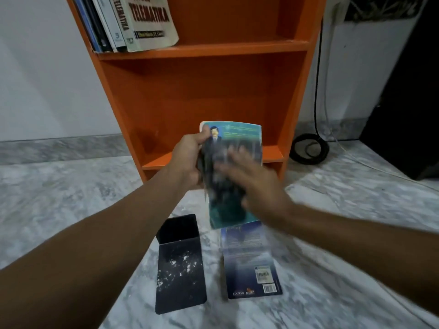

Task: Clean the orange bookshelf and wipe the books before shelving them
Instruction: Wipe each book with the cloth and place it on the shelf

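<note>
The orange bookshelf (237, 47) stands on the floor against the wall. Its lower compartment holds nothing, and several books (133, 20) lean at the left of the upper shelf. In front of it my left hand (190, 160) grips the left edge of a teal paperback (240, 136), held upright. My right hand (256, 184) is motion-blurred, with its fingers stretched flat across the cover. A dark cloth-like patch (221, 186) lies on the cover under the fingers, too blurred to make out. A blue book (251, 262) lies back cover up on the floor below.
A black book-like object (180, 264) with white specks lies on the marble floor (71, 198), left of the blue book. A coiled black cable (308, 148) sits right of the shelf's foot, and a dark cabinet (403, 91) stands at the far right.
</note>
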The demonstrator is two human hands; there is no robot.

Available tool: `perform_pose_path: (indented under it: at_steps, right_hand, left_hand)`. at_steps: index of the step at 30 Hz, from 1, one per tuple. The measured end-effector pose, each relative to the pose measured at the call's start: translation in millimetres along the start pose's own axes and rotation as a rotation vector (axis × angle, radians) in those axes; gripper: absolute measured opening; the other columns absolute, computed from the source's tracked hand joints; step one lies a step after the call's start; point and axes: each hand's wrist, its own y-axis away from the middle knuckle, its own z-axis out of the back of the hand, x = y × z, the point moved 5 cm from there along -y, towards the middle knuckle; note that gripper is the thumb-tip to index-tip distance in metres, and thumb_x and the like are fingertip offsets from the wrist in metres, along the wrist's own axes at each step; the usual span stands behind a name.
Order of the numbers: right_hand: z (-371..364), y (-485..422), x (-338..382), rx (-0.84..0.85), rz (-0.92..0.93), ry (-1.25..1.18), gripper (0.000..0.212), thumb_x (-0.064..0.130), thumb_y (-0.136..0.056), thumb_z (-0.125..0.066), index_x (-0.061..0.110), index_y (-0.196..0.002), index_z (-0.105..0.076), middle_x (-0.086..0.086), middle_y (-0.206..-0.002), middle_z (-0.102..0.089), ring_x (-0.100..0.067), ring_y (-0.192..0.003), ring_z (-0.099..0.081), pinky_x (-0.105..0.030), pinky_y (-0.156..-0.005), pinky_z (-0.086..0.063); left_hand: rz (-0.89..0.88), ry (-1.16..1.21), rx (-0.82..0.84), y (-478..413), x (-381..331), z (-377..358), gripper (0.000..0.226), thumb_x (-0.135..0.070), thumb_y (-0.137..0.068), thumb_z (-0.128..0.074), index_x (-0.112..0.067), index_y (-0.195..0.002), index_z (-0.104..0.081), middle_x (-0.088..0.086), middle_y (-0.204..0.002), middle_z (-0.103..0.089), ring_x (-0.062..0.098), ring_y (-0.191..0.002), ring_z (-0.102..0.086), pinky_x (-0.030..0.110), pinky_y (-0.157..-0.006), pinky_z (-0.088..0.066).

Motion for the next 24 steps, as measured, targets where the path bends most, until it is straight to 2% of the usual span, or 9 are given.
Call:
perform_pose_path:
  at_steps: [2, 5, 7, 9, 12, 16, 18, 21, 24]
  right_hand:
    - [-27.3, 48.1, 8.9, 0.18, 0.2, -0.008, 0.052, 0.005, -0.083, -0.049, 0.021, -0.131, -0.057, -0.014, -0.146, -0.046, -0.035, -0.134, -0.044, -0.052, -0.103, -0.044]
    - [-20.2, 77.3, 20.0, 0.318, 0.359, -0.051, 0.044, 0.008, -0.066, -0.052, 0.016, -0.107, -0.068, -0.008, -0.113, -0.068, -0.026, -0.098, -0.066, -0.037, -0.07, -0.059]
    - [14.1, 49.7, 20.9, 0.083, 0.322, -0.123, 0.041, 0.003, -0.066, -0.056, 0.012, -0.105, -0.069, -0.008, -0.106, -0.07, -0.022, -0.095, -0.066, -0.032, -0.076, -0.056]
    - [61.0, 4.6, 12.9, -0.238, 0.202, -0.131, 0.04, 0.006, -0.069, -0.07, 0.007, -0.109, -0.068, -0.008, -0.109, -0.07, -0.018, -0.101, -0.063, -0.027, -0.088, -0.051]
    - [114.8, -50.9, -3.7, -0.506, 0.023, -0.078, 0.049, 0.004, -0.07, -0.06, 0.007, -0.118, -0.066, 0.0, -0.115, -0.066, -0.007, -0.108, -0.056, -0.017, -0.094, -0.046]
    - [76.8, -30.9, -0.4, -0.311, 0.034, -0.199, 0.054, 0.002, -0.072, -0.056, 0.014, -0.123, -0.066, 0.006, -0.126, -0.061, -0.002, -0.115, -0.054, -0.024, -0.096, -0.05]
    - [46.7, 15.0, -2.0, -0.191, 0.084, -0.288, 0.052, -0.005, -0.071, -0.061, 0.016, -0.118, -0.068, 0.001, -0.134, -0.059, -0.01, -0.123, -0.056, -0.029, -0.098, -0.051]
    - [26.1, 73.2, -11.1, 0.085, 0.098, -0.354, 0.036, 0.007, -0.072, -0.052, 0.021, -0.098, -0.072, 0.009, -0.114, -0.07, -0.005, -0.104, -0.065, -0.024, -0.081, -0.055]
    - [47.8, 64.2, -23.5, -0.04, -0.07, -0.283, 0.041, 0.017, -0.07, -0.051, 0.021, -0.103, -0.074, 0.014, -0.093, -0.069, -0.006, -0.091, -0.064, -0.014, -0.076, -0.05]
  left_hand:
    - [-0.047, 0.038, -0.117, 0.6, -4.4, 12.8, 0.038, -0.037, -0.1, -0.05, -0.005, -0.113, -0.065, 0.017, -0.094, -0.076, 0.037, -0.081, -0.073, 0.051, -0.068, -0.059]
    - [-0.106, 0.005, -0.257, -2.8, -11.4, 33.0, 0.036, -0.04, -0.097, -0.054, -0.008, -0.109, -0.066, 0.017, -0.101, -0.075, 0.043, -0.094, -0.07, 0.067, -0.083, -0.051]
    - [-0.185, -0.101, -0.344, -10.3, -16.9, 42.1, 0.041, -0.045, -0.096, -0.053, -0.008, -0.101, -0.068, 0.018, -0.101, -0.074, 0.042, -0.095, -0.07, 0.069, -0.085, -0.05]
    - [-0.276, -0.204, -0.419, -10.2, -18.1, 44.1, 0.048, -0.047, -0.101, -0.043, -0.008, -0.089, -0.066, 0.018, -0.096, -0.072, 0.036, -0.092, -0.069, 0.057, -0.087, -0.055]
    - [-0.38, -0.334, -0.568, -0.9, -20.7, 36.2, 0.053, -0.051, -0.103, -0.033, -0.011, -0.08, -0.06, 0.006, -0.08, -0.061, 0.019, -0.074, -0.057, 0.032, -0.065, -0.044]
    - [-0.385, -0.171, -0.62, -2.8, -15.1, 39.3, 0.057, -0.058, -0.1, -0.031, -0.012, -0.081, -0.061, 0.008, -0.087, -0.069, 0.027, -0.083, -0.068, 0.042, -0.076, -0.054]
    - [-0.379, -0.068, -0.676, 0.4, -18.7, 52.0, 0.055, -0.057, -0.101, -0.03, -0.014, -0.084, -0.061, 0.005, -0.085, -0.069, 0.021, -0.076, -0.069, 0.033, -0.065, -0.056]
    - [-0.465, -0.081, -0.798, 14.4, -33.1, 78.0, 0.047, -0.052, -0.103, -0.032, -0.016, -0.091, -0.058, -0.004, -0.074, -0.061, 0.009, -0.066, -0.061, 0.02, -0.05, -0.042]
    - [-0.446, -0.037, -0.768, 7.8, -34.4, 88.2, 0.048, -0.054, -0.101, -0.034, -0.018, -0.086, -0.061, -0.002, -0.073, -0.063, 0.017, -0.072, -0.065, 0.026, -0.057, -0.047]
